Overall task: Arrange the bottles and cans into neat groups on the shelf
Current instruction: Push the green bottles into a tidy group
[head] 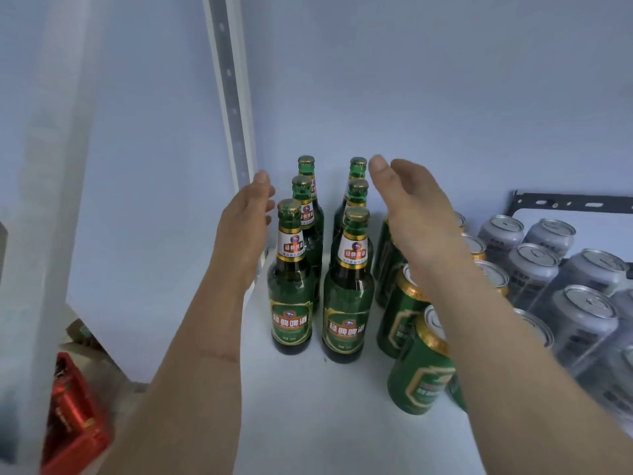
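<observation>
Centrally, six green glass beer bottles with gold caps (347,286) stand upright in two rows of three on the white shelf (308,423), running from mid-frame toward the back wall. Just left of them the left hand (245,231) hangs with straight, relaxed fingers, holding nothing, near the front-left bottle. Just right of them the right hand (416,217) is likewise flat and loose, above the green aluminium cans with gold rims (419,375), which stand in a line beside the bottles. At right, silver-grey cans (531,265) are grouped together. A red crate (73,423) sits at lower left.
</observation>
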